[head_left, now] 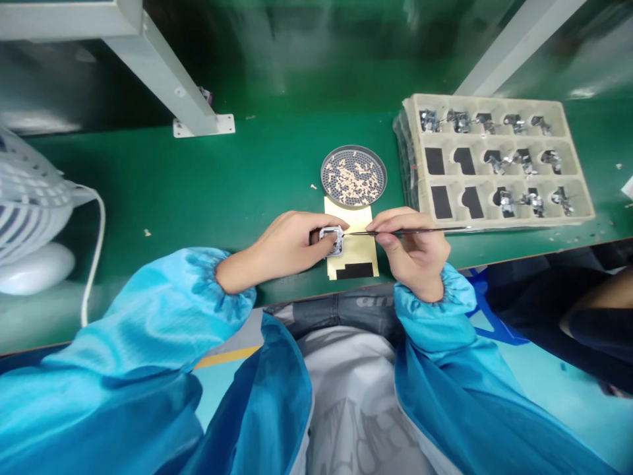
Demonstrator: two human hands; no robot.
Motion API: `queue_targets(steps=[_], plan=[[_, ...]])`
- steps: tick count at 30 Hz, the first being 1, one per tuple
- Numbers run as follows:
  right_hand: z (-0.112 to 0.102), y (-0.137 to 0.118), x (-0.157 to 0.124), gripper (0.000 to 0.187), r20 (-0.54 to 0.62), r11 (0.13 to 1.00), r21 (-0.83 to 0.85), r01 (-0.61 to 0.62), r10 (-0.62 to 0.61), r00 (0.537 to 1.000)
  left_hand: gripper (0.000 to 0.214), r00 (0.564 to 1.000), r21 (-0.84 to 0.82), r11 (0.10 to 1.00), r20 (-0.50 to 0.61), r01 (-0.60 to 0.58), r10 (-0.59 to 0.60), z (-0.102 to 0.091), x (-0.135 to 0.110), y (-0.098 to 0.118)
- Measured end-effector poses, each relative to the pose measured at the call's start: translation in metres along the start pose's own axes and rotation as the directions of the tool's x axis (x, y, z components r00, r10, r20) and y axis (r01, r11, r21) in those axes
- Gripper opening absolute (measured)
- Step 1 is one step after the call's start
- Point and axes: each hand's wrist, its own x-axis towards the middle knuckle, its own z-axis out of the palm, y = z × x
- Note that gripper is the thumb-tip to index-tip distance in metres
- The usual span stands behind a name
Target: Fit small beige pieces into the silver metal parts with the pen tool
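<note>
My left hand [291,243] is closed around a small white and grey square housing [338,241], pinned over a yellow sheet [353,249]. The thumb lies across the housing and covers part of its inside. In my right hand [413,247] are thin dark tweezers [410,231], held level between thumb and fingers. Their tip reaches the right edge of the housing; whether it grips a part there is too small to tell. Just beyond the hands stands a round dark dish [354,175] of many small beige pieces. A black strip [354,270] lies on the sheet's near edge.
A cream compartment tray [499,142] at the right holds several metal-looking small assemblies and black pads. At the left are a white fan [30,198] and its cable [99,244]. Grey posts [168,79] rise from the green table [237,178]. Another person's arm [603,297] shows at far right.
</note>
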Motion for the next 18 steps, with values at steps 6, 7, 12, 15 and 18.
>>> queue_targets(steps=[6, 7, 12, 15, 18], plan=[[-0.0013, -0.0002, 0.0011, 0.004, 0.100, 1.000, -0.003, 0.010, -0.010, 0.995, 0.034, 0.999, 0.039, 0.999, -0.019, -0.025, 0.026, 0.0018, -0.0004, -0.0013], [-0.0014, -0.0004, 0.0012, 0.004, 0.109, 1.000, -0.010, 0.005, -0.004, 0.994, 0.034, 0.999, 0.043, 0.999, -0.022, -0.028, 0.029, 0.0022, -0.0005, -0.0016], [-0.0014, -0.0004, 0.0014, 0.003, 0.122, 1.000, -0.028, -0.002, 0.005, 0.993, 0.033, 0.999, 0.033, 0.999, -0.029, -0.028, 0.029, 0.0033, -0.0009, -0.0021], [-0.0015, 0.0001, 0.0014, 0.003, 0.120, 1.000, -0.030, 0.004, -0.001, 0.993, 0.033, 0.999, 0.030, 0.999, -0.030, -0.028, 0.029, 0.0029, -0.0009, -0.0012], [-0.0019, 0.0005, 0.0015, 0.004, 0.122, 0.999, -0.036, 0.015, -0.011, 0.992, 0.034, 0.999, 0.038, 0.999, -0.029, -0.034, 0.036, 0.0025, -0.0009, -0.0005]])
